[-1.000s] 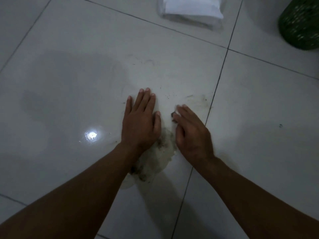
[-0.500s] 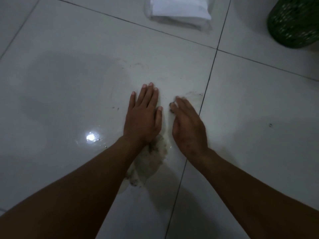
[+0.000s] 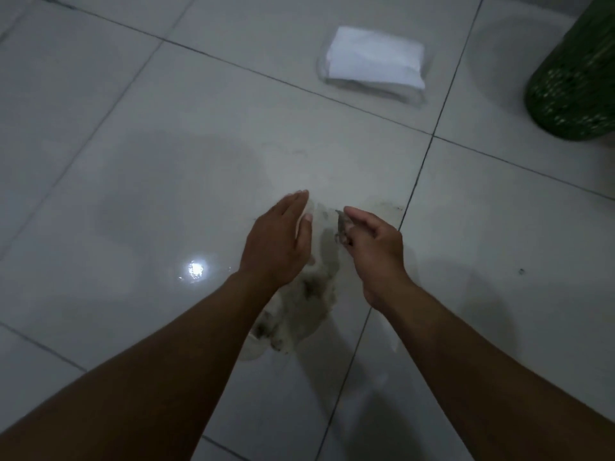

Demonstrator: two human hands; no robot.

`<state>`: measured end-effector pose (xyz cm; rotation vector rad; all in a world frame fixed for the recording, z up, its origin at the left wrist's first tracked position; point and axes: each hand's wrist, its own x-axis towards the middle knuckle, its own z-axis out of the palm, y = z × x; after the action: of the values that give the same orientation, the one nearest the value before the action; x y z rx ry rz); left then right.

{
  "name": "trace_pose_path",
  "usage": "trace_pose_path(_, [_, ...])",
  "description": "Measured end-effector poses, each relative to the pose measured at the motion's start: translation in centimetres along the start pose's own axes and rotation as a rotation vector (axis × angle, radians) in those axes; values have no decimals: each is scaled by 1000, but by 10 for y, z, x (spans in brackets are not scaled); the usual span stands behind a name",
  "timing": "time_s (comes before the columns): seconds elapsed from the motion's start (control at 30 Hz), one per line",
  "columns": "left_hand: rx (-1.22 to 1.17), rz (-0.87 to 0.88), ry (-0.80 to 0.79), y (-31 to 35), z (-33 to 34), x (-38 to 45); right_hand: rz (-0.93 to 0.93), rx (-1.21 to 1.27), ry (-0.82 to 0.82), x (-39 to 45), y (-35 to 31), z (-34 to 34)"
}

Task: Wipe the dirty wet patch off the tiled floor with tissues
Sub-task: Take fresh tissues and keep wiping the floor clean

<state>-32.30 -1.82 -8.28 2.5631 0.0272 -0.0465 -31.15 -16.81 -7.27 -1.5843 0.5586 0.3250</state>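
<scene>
The left hand (image 3: 278, 242), fingers straight, steadies the soiled tissue (image 3: 309, 294); just right of it, the right hand (image 3: 372, 241) apparently pinches its dirty edge to gather it.

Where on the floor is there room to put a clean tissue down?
Bare tile lies between the tissue pack and the hands, and right of the grout line below the green basket. It is crowded where the dirty tissue lies.
</scene>
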Motion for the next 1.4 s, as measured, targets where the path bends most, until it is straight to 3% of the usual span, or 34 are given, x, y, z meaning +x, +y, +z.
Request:
trace_pose_path(0.2, [-45, -81, 57, 24, -39, 7, 207, 348, -108, -7, -41, 3])
trace_pose_path(0.5, [35, -71, 66, 81, -84, 40, 151, 421, -80, -18, -111, -12])
trace_pose_path(0.83, [17, 188, 49, 129, -86, 113, -158, 186, 164, 13, -162, -41])
trace_pose_path(1.03, [26, 462, 6, 181, -100, 165, -468, -252, 371, 25, -203, -92])
trace_pose_path(1.13, [8, 566, -6, 221, -104, 188, -523, -407, 504, 23, -233, -121])
trace_pose_path(1.4, [22, 697, 36, 325, -74, 256, -630, -509, 764, 82, -292, -202])
